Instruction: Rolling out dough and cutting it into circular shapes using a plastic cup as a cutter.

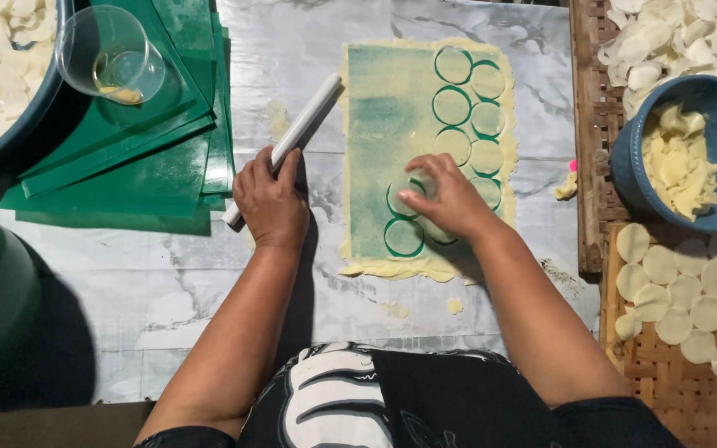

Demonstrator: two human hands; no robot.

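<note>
Marbled surface [209, 282] holds thin dough [392, 124]; many rounds are cut, half left; right hand [450, 199] presses a clear cutter [412, 195]; left hand [271, 203] grips a white roller [292, 137].

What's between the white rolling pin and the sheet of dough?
In the head view, only bare marbled tabletop lies between the rolling pin and the dough sheet.

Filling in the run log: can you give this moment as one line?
left hand: grips white roller | right hand: presses clear cutter on dough sheet | cut rounds: along right edge
</note>
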